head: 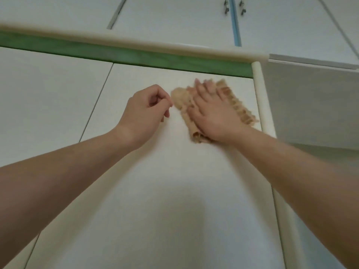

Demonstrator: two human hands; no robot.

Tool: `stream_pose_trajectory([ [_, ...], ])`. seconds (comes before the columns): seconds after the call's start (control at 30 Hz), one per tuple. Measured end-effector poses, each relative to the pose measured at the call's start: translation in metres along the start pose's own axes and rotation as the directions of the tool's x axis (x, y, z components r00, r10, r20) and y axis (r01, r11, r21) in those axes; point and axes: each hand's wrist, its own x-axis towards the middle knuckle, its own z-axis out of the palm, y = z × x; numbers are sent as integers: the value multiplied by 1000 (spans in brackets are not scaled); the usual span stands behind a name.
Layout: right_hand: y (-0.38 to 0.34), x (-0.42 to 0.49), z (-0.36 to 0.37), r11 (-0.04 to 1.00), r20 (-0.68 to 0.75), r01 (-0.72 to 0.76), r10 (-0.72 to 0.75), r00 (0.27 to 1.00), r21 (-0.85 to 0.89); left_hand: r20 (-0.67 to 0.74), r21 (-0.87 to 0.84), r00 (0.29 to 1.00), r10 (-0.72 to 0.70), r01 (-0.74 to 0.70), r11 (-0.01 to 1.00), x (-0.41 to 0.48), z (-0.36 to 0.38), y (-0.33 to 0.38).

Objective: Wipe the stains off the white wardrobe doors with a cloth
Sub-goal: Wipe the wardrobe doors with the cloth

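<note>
View looking up a white wardrobe door (165, 181), with two bare forearms reaching up from the lower corners of the frame.

The right arm enters from 4 o'clock and runs up to 1 o'clock. The right hand (211, 111) is open and lies flat, palm against a tan cloth (240, 107). Its fingers are straight, slightly spread and point toward 11 o'clock. The cloth is blurred. It is pressed to the door near the door's upper right corner, showing on both sides of the hand, with a ruffled edge at 3 o'clock of the hand and a rolled end below the wrist.

The left arm enters from 8 o'clock. The left hand (145, 111) sits at 11 o'clock of the frame centre, back toward the camera, with the wrist bent. Its fingers are curled in, thumb and forefinger tips close together, and it holds nothing that can be seen. The forefinger tip is just beside the cloth's left end; whether they touch cannot be told.

A thin seam (97, 101) at 9 o'clock of the left hand splits this door from the next. A green strip (136, 55) runs across above the doors, under a rounded white rail (116, 38). A rounded white post (260, 98) borders the door at 3 o'clock of the cloth. Upper doors (174, 16) fill the top, with two small dark pulls (226, 8) at 12 o'clock.
</note>
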Motion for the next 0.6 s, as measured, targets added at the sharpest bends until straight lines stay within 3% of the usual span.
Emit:
stream_pose_trajectory([
  [0.03, -25, -28, 9, 978, 8, 209, -209, 978, -13, -12, -8, 1000, 1, -1, 1000, -1, 3, -1],
  [0.1, -44, -86, 22, 821, 92, 570, -569, 817, 23, -1, -3, 1000, -4, 4, 1000, -8, 9, -4],
  [0.13, -33, -99, 17, 736, 130, 675, -674, 727, 41, 23, 7, 1000, -3, 2, 1000, -11, 10, -6],
  [0.17, -10, -98, 10, 706, 165, 707, -704, 691, 48, 56, 16, 998, 7, -8, 1000, -14, 11, -6],
  [0.2, 17, -87, 1, 732, 176, 681, -671, 720, 8, 84, 24, 996, 23, -25, 999, -16, 11, -5],
  [0.23, 44, -68, -11, 803, 173, 593, -577, 798, -56, 96, 29, 995, 38, -41, 999, -17, 9, -3],
  [0.3, 88, -24, -31, 965, 132, 234, -218, 967, -120, 83, 37, 995, 53, -56, 998, -12, 2, 2],
  [0.37, 110, 9, -38, 989, 139, -45, 65, 988, -144, 53, 37, 997, 52, -54, 998, -8, -5, 5],
  [0.4, 109, 19, -38, 985, 125, -86, 105, 987, -148, 46, 41, 998, 54, -56, 998, -7, -8, 6],
  [0.47, 92, 20, -32, 993, 105, -30, 41, 994, -113, 59, 63, 997, 51, -55, 996, -8, -14, 7],
  [0.53, 65, -18, -23, 983, 106, 148, -137, 985, -106, 75, 76, 997, 36, -42, 996, -13, -14, 5],
  [0.6, 34, -93, -14, 914, 159, 391, -373, 914, -107, 98, 44, 995, 17, -21, 999, -22, -8, 6],
])
